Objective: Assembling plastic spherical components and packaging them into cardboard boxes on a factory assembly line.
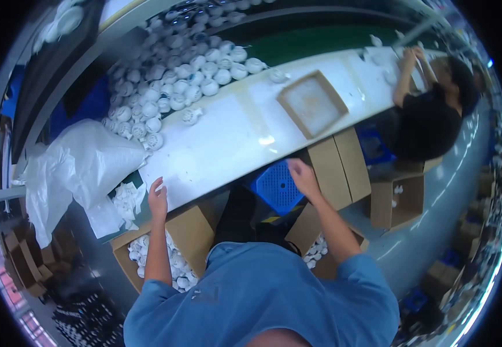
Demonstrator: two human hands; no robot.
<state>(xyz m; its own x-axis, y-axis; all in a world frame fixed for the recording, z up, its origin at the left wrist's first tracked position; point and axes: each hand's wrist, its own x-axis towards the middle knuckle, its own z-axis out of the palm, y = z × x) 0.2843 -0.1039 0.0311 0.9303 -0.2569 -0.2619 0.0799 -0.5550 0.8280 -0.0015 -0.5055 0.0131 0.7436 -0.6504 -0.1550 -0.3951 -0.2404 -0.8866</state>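
My left hand (pixel 158 199) is held above the near edge of the white worktable (pixel 204 153), fingers extended and apart, with nothing in it. Farther right, my right hand (pixel 303 176) hovers beside a blue perforated plastic stool (pixel 278 186), near the flaps of a cardboard box (pixel 336 168). Its fingers are bent and blurred, so whether they grip anything cannot be made out. A large heap of white round bulb-like plastic pieces (pixel 178 87) covers the table's far left, with one loose piece (pixel 192 115) on the near side of the heap.
A shallow cardboard tray (pixel 312 104) lies on the table. White pieces fill an open box (pixel 125 246) below my left arm; another box (pixel 352 234) sits under my right. White plastic sheeting (pixel 83 168) drapes the left end. A co-worker (pixel 436 115) works at the far right.
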